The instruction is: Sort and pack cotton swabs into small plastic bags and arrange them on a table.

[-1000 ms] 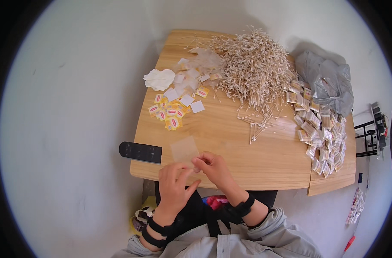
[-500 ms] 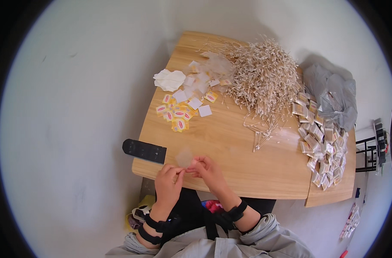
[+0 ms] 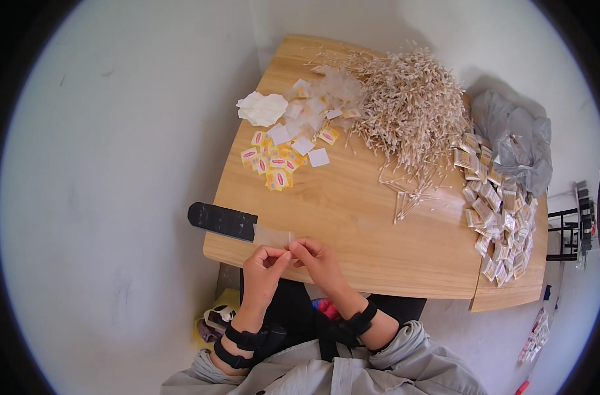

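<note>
Both my hands meet at the table's near edge, left of the middle. A small translucent plastic bag [image 3: 272, 236] is pinched between them, its body lying toward the black bar. My left hand [image 3: 262, 271] grips the bag's near edge between thumb and fingertips. Close against it, my right hand [image 3: 320, 264] pinches the same edge, with its fingers curled. Whether the bag's mouth is parted I cannot make out. Just beyond the bag lies a long black bar-shaped object [image 3: 221, 220], sticking out over the table's left edge.
A large heap of cotton swabs [image 3: 412, 105] covers the far middle of the wooden table [image 3: 339, 210]. Yellow and white cards [image 3: 278, 161], loose clear bags [image 3: 339, 89] and crumpled white paper [image 3: 262, 109] lie far left. Filled swab packets [image 3: 501, 224] and a grey plastic bag [image 3: 514, 141] are at right.
The small bag has tilted left and down from standing upright above my fingers, and now reaches toward the black bar. My hands have drawn closer together on its edge. The view has shifted slightly.
</note>
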Tool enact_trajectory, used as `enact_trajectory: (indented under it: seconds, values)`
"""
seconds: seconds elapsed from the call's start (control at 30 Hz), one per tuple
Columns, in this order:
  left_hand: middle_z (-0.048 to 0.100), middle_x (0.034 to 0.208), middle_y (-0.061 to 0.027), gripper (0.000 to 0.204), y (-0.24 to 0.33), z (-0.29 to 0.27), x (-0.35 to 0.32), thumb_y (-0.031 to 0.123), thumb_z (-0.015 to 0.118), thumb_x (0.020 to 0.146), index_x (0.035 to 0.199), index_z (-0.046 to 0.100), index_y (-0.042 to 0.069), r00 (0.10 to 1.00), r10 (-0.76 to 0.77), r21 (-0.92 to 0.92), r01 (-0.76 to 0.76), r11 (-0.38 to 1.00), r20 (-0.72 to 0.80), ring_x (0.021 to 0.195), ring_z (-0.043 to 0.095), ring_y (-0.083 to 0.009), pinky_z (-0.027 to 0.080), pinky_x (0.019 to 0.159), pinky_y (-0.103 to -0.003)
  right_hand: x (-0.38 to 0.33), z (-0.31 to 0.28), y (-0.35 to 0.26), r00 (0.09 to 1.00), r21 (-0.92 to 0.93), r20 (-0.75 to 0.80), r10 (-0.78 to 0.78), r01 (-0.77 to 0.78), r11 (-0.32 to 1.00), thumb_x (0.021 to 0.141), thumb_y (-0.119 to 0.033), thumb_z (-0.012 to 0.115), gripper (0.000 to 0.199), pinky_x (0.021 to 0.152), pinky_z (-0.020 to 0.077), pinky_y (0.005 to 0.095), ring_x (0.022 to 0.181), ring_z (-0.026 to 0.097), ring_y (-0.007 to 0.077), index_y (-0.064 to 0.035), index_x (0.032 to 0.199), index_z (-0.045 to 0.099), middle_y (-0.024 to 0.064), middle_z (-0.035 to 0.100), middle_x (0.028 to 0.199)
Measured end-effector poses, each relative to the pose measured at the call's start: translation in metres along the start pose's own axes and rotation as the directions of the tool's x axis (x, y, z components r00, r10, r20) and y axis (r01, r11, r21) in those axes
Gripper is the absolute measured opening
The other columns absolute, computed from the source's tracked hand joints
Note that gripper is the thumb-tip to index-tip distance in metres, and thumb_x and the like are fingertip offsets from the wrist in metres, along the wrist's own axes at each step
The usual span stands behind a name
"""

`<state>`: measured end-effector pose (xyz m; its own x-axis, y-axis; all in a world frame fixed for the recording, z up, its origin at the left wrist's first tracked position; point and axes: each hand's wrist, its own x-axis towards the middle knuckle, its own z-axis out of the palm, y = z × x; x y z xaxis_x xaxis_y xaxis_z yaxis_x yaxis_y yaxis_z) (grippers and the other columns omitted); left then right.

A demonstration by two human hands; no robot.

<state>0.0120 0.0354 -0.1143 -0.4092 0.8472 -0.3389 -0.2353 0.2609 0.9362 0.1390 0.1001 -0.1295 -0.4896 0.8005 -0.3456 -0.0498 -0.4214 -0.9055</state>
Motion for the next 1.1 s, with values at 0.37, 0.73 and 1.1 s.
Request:
enact_trajectory:
  seconds: [0.37,0.73,1.1]
  values:
    - [0.063,0.087,-0.0055,0.02,0.011,0.004,-0.012,0.006,0.075,0.078,0.092,0.061,0.002,0.973,0.229,0.461,-0.206,0.863,0.006,0.077,0.06,-0.0129,0.047,0.075,-0.024,0.003,0.005,0.002,0.995,-0.089,-0.059,-0.083,0.077,0.993,0.093,-0.013,0.059,0.015,0.069,0.0498,0.0237,0.081,0.062,0.0084,0.0001,0.099,0.064,0.0023,0.065,0.083]
    - [0.051,0.128,-0.0143,0.086,0.031,-0.035,-0.008,0.019,0.086,0.06,0.135,0.045,0.008,0.79,0.272,0.643,-0.607,0.467,0.549,0.12,0.047,-0.0359,0.038,0.102,-0.043,-0.003,0.004,0.0,0.968,-0.219,0.242,0.061,-0.007,0.976,0.092,-0.005,0.057,0.015,0.069,0.0505,0.0236,0.077,0.061,0.008,0.0032,0.104,0.061,0.0029,0.065,0.085]
    - [0.057,0.116,-0.0143,0.073,0.026,-0.045,-0.01,0.016,0.087,0.059,0.123,0.053,0.008,0.837,0.29,0.606,-0.539,0.585,0.464,0.111,0.052,-0.0352,0.042,0.096,-0.043,-0.009,0.011,-0.006,0.972,-0.441,0.234,0.011,0.096,0.892,0.085,-0.004,0.062,0.014,0.067,0.0526,0.027,0.073,0.065,0.0134,0.001,0.098,0.063,0.0074,0.066,0.081]
